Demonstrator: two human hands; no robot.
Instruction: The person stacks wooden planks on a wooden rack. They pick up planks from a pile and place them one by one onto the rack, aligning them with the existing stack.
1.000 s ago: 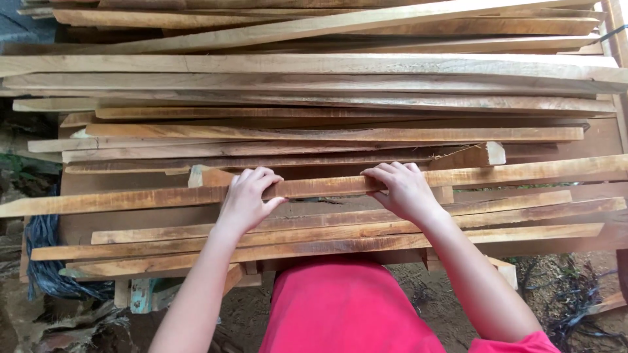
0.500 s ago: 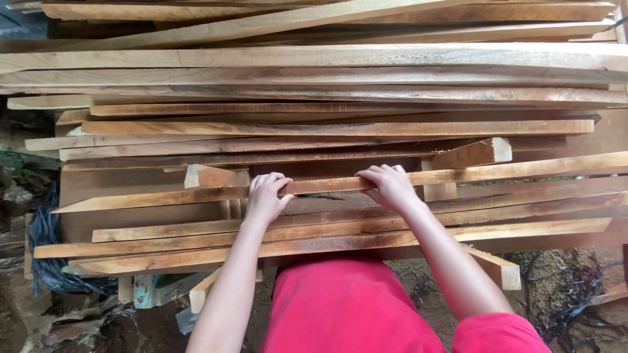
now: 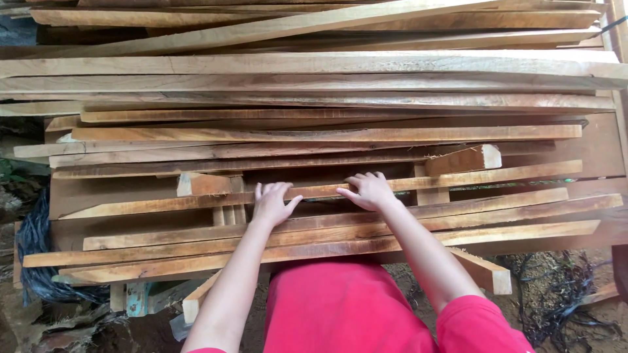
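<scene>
Nearest the camera was a red shirt [image 3: 340, 307], and from it 2 bare arms reached forward onto a stack of rough wooden slats. Both hands lay on 1 long slat [image 3: 458, 178] — the left hand [image 3: 273, 204] with fingers spread nearly flat over its top edge, thumb splayed to the right, the right hand [image 3: 370, 190] with fingers curled over the far edge in a loose hook. Neither was closed tightly round the wood. Compared with half a second before, this slat had slid to the right: its pointed left end sat further in, and its right end reached further out, so it seemed to be getting worked along the pile rather than lifted. The hands had come a little closer together. Under it lay 3 or so similar slats, resting on short blocks [image 3: 464, 159]. Beyond — more boards [image 3: 314, 65], wider and paler, piled crosswise to the top edge. Dirt ground [image 3: 569, 307] with dark debris showed at both sides
</scene>
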